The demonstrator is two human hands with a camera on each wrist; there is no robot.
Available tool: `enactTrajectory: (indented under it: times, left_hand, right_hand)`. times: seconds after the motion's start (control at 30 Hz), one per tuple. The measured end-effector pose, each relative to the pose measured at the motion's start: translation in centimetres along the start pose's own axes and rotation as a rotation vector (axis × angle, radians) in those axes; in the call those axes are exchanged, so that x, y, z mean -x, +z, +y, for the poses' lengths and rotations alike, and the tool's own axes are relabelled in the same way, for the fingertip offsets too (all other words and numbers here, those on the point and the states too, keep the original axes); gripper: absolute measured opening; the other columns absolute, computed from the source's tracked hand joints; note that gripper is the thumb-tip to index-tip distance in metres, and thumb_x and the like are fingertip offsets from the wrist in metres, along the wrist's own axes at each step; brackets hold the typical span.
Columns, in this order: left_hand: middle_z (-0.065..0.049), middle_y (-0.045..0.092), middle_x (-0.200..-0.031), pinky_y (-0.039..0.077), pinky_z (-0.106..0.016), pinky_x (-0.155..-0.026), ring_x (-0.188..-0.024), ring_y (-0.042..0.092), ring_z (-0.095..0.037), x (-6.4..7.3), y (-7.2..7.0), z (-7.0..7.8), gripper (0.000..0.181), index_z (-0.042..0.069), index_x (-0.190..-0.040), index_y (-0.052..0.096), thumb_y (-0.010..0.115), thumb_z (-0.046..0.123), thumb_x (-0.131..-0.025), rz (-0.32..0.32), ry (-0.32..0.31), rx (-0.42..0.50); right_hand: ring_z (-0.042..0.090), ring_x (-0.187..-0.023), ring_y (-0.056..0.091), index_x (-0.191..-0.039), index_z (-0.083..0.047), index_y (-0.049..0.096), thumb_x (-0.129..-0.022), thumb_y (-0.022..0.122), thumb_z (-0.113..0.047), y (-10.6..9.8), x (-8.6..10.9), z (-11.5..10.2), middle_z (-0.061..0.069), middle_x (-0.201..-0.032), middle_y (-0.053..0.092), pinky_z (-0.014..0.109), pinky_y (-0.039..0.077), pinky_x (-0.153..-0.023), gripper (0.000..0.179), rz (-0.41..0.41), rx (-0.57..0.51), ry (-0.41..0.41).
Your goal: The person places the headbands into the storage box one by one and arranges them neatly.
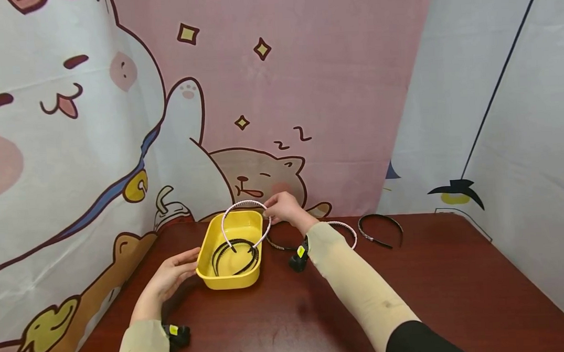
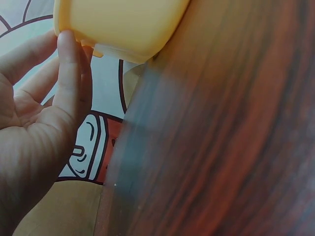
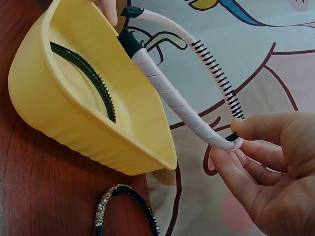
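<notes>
My right hand [image 1: 285, 207] pinches a pale pink headband [image 1: 245, 202] between thumb and fingers. In the right wrist view, its fabric wrapping, dark comb teeth and dark green tips show. The headband stands over the yellow bin [image 1: 204, 255], tips pointing down into it. Inside lie black headbands [image 1: 215, 263]; how many is hard to tell. Fairly straight fingers of my left hand [image 1: 170, 275] touch the bin's left side near the rim. The left wrist view shows those fingertips against the yellow wall [image 2: 123, 24].
Right of the bin lie a glitter-trimmed headband [image 3: 104, 201], a pinkish-white headband [image 1: 350, 229], partly behind the right forearm, and a black headband [image 1: 379, 240]. They lie on the reddish-brown table [image 1: 457, 284]. A cartoon-printed curtain [image 1: 335, 89] hangs along the table's far edge.
</notes>
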State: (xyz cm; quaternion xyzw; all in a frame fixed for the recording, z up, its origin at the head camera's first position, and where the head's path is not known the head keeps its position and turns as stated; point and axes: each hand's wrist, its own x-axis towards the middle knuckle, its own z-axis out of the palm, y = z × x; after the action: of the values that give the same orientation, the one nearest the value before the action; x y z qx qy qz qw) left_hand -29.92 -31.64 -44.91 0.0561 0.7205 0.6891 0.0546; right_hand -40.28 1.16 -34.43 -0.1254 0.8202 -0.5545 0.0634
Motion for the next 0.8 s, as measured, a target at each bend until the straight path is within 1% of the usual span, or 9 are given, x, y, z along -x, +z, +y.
enactTrajectory:
  times: [0.17, 0.27, 0.37, 0.47, 0.5, 0.6, 0.67, 0.8]
  left_hand:
    - [-0.03, 0.038, -0.145, 0.051, -0.025, -0.088, -0.11, 0.061, -0.018, 0.1, 0.1, 0.0, 0.058, -0.008, -0.146, 0.033, 0.058, 0.001, -0.095, -0.006, 0.003, 0.001]
    - [-0.031, 0.036, -0.145, 0.051, -0.025, -0.088, -0.111, 0.06, -0.018, 0.1, 0.0, 0.0, 0.058, -0.009, -0.146, 0.032, 0.057, 0.0, -0.095, -0.016, 0.009, 0.003]
    - [-0.031, 0.037, -0.145, 0.051, -0.025, -0.088, -0.11, 0.06, -0.018, 0.0, 0.0, 0.0, 0.058, -0.009, -0.146, 0.032, 0.058, 0.0, -0.095, -0.011, 0.011, 0.008]
    - [-0.03, 0.039, -0.144, 0.051, -0.025, -0.088, -0.109, 0.061, -0.017, 0.0, 0.0, 0.0, 0.058, -0.01, -0.146, 0.032, 0.058, 0.0, -0.094, -0.008, 0.014, 0.012]
    - [-0.029, 0.039, -0.144, 0.051, -0.025, -0.087, -0.108, 0.061, -0.016, 0.0, 0.0, 0.0, 0.059, -0.01, -0.145, 0.033, 0.059, 0.0, -0.094, -0.007, 0.014, 0.015]
    - [-0.03, 0.039, -0.144, 0.051, -0.025, -0.088, -0.108, 0.061, -0.016, 0.0, -0.1, 0.0, 0.059, -0.01, -0.146, 0.032, 0.059, 0.001, -0.094, -0.012, 0.013, 0.016]
    - [-0.03, 0.038, -0.144, 0.051, -0.025, -0.088, -0.108, 0.061, -0.015, 0.0, -0.1, 0.1, 0.06, -0.01, -0.146, 0.032, 0.06, 0.001, -0.094, -0.014, 0.012, 0.016]
    - [-0.03, 0.039, -0.144, 0.051, -0.025, -0.088, -0.106, 0.062, -0.014, 0.0, -0.1, 0.1, 0.06, -0.01, -0.146, 0.032, 0.06, 0.002, -0.094, -0.014, 0.011, 0.014]
  right_hand:
    - [0.025, -0.074, 0.066, -0.106, 0.008, 0.067, -0.082, 0.072, 0.001, 0.4, -0.1, 0.2, 0.015, -0.089, 0.064, 0.035, 0.058, -0.066, 0.026, 0.001, -0.001, 0.004]
    - [0.03, -0.079, 0.067, -0.107, 0.008, 0.067, -0.081, 0.072, 0.0, 0.7, -0.1, 0.2, 0.014, -0.09, 0.064, 0.034, 0.058, -0.065, 0.027, -0.006, -0.002, 0.002]
    - [0.032, -0.082, 0.067, -0.109, 0.009, 0.067, -0.082, 0.072, 0.0, 1.1, 0.0, 0.0, 0.014, -0.091, 0.064, 0.034, 0.058, -0.065, 0.029, -0.013, 0.006, -0.004]
    - [0.031, -0.082, 0.068, -0.106, 0.007, 0.068, -0.081, 0.071, 0.0, 1.7, 0.2, -0.1, 0.014, -0.092, 0.065, 0.032, 0.058, -0.064, 0.025, -0.012, 0.016, -0.012]
    - [0.028, -0.08, 0.068, -0.105, 0.007, 0.069, -0.082, 0.071, 0.0, 1.9, 0.2, -0.2, 0.014, -0.093, 0.065, 0.033, 0.058, -0.065, 0.025, -0.013, 0.025, -0.014]
    - [0.028, -0.079, 0.068, -0.104, 0.006, 0.069, -0.082, 0.072, 0.0, 2.2, 0.3, -0.4, 0.014, -0.094, 0.065, 0.035, 0.058, -0.066, 0.023, -0.014, 0.034, -0.015]
    - [0.03, -0.081, 0.068, -0.105, 0.006, 0.069, -0.082, 0.072, 0.0, 2.4, 0.3, -0.4, 0.014, -0.094, 0.065, 0.035, 0.058, -0.066, 0.025, -0.013, 0.038, -0.016]
    - [0.029, -0.08, 0.067, -0.108, 0.009, 0.068, -0.081, 0.071, 0.001, 2.5, 0.4, -0.5, 0.015, -0.095, 0.065, 0.039, 0.058, -0.069, 0.028, -0.014, 0.046, -0.026]
